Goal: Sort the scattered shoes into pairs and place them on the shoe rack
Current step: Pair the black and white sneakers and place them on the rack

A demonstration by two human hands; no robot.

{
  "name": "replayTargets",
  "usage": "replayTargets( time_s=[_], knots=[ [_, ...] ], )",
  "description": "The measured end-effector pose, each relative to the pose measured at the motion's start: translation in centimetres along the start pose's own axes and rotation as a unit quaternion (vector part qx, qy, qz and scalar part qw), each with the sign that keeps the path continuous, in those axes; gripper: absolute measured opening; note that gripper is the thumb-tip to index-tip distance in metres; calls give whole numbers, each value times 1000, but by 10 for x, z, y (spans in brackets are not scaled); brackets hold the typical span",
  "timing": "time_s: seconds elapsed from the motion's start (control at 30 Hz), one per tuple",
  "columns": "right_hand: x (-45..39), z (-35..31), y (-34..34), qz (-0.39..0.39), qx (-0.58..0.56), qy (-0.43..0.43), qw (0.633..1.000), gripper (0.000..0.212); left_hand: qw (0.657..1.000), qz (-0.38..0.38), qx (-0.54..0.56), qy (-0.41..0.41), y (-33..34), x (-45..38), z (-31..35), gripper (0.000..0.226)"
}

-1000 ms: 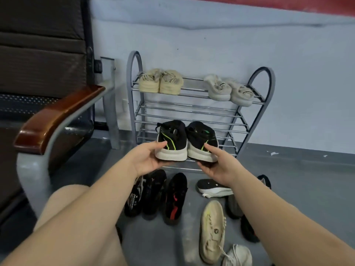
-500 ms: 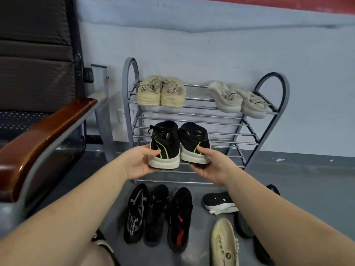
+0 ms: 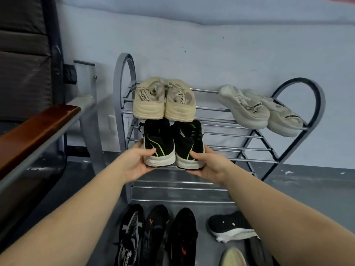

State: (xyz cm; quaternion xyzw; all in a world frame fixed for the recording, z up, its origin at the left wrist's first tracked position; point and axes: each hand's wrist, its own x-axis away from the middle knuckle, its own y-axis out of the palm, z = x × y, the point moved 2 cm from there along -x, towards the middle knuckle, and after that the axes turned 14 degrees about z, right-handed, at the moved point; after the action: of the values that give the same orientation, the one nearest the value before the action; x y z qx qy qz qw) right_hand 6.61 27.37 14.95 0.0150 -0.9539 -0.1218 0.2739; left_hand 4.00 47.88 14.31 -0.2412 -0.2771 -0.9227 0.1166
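A grey metal shoe rack (image 3: pixel 299 87) stands against the pale wall. Its top shelf holds a cream pair (image 3: pixel 163 100) at the left and an off-white pair (image 3: pixel 259 110) at the right. My left hand (image 3: pixel 134 162) grips the heel of a black shoe with a green stripe and white sole (image 3: pixel 158 143). My right hand (image 3: pixel 209 164) grips its matching shoe (image 3: pixel 189 144). Both shoes sit side by side, toes pointing into the middle shelf at its left end.
Several loose shoes lie on the grey floor before the rack: three dark ones (image 3: pixel 159 237) in a row, a black knit one with a white sole (image 3: pixel 228 225), a cream toe (image 3: pixel 232 256). A chair with a brown wooden armrest (image 3: pixel 36 131) stands at the left.
Both hands have carried the black pair forward and up toward the rack's middle shelf. The camera has moved closer to the rack.
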Motion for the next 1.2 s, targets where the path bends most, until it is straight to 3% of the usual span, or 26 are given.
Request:
replayTargets(
  time_s=[0.17, 0.47, 0.63, 0.77, 0.87, 0.97, 1.07, 1.2],
  knots=[
    [-31, 0, 5, 0, 19, -24, 1000, 63, 1000, -14, 11, -1, -10, -32, 0, 60],
    [-66, 7, 23, 11, 57, -51, 997, 56, 995, 1, -97, 35, -32, -68, 5, 69],
    [-63, 13, 20, 64, 137, -88, 985, 54, 984, 17, -160, 76, -36, -69, -1, 66],
    [-58, 14, 21, 119, 280, -171, 937, 70, 924, 54, -345, 156, -39, -59, -2, 68],
    [-54, 20, 15, 141, 391, -230, 880, 86, 848, 65, -459, 256, -43, -54, -6, 85],
    [-54, 24, 7, 163, 482, -260, 821, 90, 793, 83, -524, 298, -47, -54, -11, 106],
    [-57, 27, 5, 165, 458, -252, 837, 89, 774, 97, -551, 297, -47, -53, -13, 106],
    [-64, 29, 14, 172, 430, -248, 851, 111, 785, 107, -536, 291, -45, -57, -12, 102]
  ],
)
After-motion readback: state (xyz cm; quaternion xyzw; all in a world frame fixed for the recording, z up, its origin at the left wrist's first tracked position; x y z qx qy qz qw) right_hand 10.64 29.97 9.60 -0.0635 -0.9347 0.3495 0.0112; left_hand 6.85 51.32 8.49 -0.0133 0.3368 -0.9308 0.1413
